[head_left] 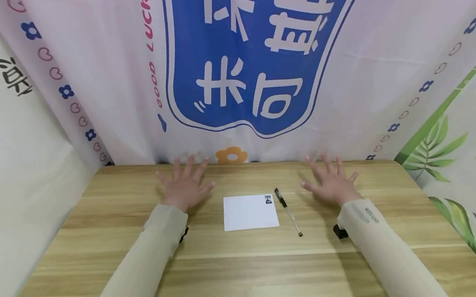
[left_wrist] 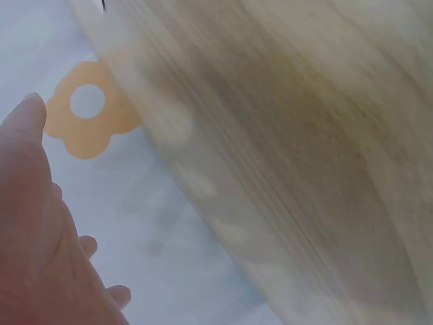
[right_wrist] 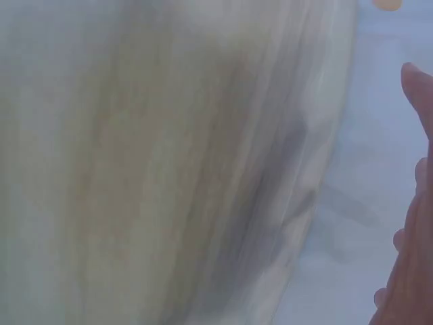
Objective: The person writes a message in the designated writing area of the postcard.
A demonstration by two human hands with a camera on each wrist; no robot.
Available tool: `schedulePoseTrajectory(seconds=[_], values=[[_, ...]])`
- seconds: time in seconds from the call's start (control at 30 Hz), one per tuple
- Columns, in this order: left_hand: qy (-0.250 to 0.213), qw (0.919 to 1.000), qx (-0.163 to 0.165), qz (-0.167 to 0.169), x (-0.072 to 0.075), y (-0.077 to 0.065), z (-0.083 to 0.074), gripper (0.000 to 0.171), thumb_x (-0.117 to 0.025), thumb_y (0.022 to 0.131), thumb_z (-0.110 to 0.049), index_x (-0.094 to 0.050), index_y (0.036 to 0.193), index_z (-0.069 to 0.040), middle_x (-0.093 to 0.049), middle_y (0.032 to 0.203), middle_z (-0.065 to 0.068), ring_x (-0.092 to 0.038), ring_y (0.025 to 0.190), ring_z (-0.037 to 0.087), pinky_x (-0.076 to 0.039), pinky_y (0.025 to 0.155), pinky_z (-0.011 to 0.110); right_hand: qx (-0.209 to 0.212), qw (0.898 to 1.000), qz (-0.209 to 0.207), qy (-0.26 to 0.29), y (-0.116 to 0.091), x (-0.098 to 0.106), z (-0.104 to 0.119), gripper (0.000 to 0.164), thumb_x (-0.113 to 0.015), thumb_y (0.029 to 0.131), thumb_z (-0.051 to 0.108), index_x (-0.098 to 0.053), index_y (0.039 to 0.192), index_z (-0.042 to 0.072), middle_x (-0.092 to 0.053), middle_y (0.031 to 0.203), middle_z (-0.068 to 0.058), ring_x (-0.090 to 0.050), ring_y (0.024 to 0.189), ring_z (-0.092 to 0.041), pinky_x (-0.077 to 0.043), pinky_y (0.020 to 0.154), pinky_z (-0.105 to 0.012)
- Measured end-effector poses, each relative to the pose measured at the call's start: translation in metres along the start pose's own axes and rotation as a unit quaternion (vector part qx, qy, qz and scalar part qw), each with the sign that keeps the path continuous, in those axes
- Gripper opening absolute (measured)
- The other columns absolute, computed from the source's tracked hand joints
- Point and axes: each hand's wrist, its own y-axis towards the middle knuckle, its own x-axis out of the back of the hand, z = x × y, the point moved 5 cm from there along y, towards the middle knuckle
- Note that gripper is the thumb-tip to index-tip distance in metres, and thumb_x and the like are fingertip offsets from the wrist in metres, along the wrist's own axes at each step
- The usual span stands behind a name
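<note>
Clock directions as seen in head view. Left hand (head_left: pixel 184 188): 10 o'clock of the card, released, fingers splayed toward 12; can't tell if it touches the tabletop. Orange flower (head_left: pixel 223 156) on backdrop (head_left: pixel 111 107): roughly 12 from card, past the table's far edge. Card (head_left: pixel 248 213): white, flat on table (head_left: pixel 240 271), dark mark in its 2 o'clock corner. Pen (head_left: pixel 289 213): just beside card at 3, lying tilted, thicker dark end toward 11. Right hand (head_left: pixel 332 182): 2 o'clock of pen, also released, splayed; tabletop contact unclear.
</note>
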Motion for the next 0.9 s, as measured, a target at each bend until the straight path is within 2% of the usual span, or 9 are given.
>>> schedulePoseTrajectory(seconds=[0.23,0.43,0.63,0.8,0.9], values=[[-0.014,0.9999,0.004,-0.003,0.004,-0.008,0.003,0.082,-0.031,0.099,-0.073,-0.007,0.165,-0.031,0.005,0.17,0.012,0.016,0.15,0.05,0.013,0.095,0.085,0.01,1.0,-0.001,0.012,-0.005,-0.002,0.006,0.081,-0.043,0.1,0.066,-0.001,0.163,0.038,0.009,0.169,-0.017,0.019,0.146,-0.057,0.017,0.09,-0.085],[-0.027,0.9996,-0.002,-0.003,0.01,-0.01,0.0,0.085,-0.022,0.095,-0.08,-0.001,0.164,-0.033,0.007,0.17,0.012,0.016,0.15,0.05,0.014,0.096,0.084,0.019,1.0,-0.008,0.019,-0.014,-0.002,0.013,0.08,-0.044,0.1,0.064,0.0,0.163,0.039,0.012,0.169,-0.016,0.02,0.147,-0.055,0.011,0.094,-0.087],[-0.024,0.9985,-0.036,-0.033,0.013,-0.018,-0.012,0.079,-0.035,0.101,-0.068,-0.004,0.165,-0.032,0.003,0.17,0.011,0.005,0.151,0.05,0.005,0.1,0.085,0.028,0.999,-0.019,0.043,-0.025,-0.003,0.022,0.081,-0.051,0.1,0.059,-0.008,0.164,0.035,0.008,0.169,-0.016,0.009,0.148,-0.056,-0.005,0.099,-0.087],[-0.051,0.9952,-0.054,-0.065,0.015,-0.024,-0.021,0.078,-0.044,0.103,-0.06,-0.01,0.165,-0.027,-0.007,0.17,0.014,-0.001,0.152,0.048,-0.001,0.103,0.084,0.036,0.995,-0.048,0.075,-0.031,-0.001,0.035,0.08,-0.058,0.1,0.049,-0.013,0.164,0.032,0.001,0.169,-0.019,0.002,0.149,-0.054,-0.017,0.1,-0.085],[-0.067,0.9924,-0.061,-0.083,0.015,-0.028,-0.023,0.079,-0.047,0.103,-0.057,-0.01,0.165,-0.024,-0.012,0.169,0.016,-0.007,0.153,0.046,-0.005,0.106,0.082,0.035,0.993,-0.06,0.1,-0.036,-0.001,0.041,0.077,-0.06,0.101,0.043,-0.019,0.164,0.026,-0.007,0.166,-0.023,-0.007,0.148,-0.054,-0.025,0.1,-0.082]])
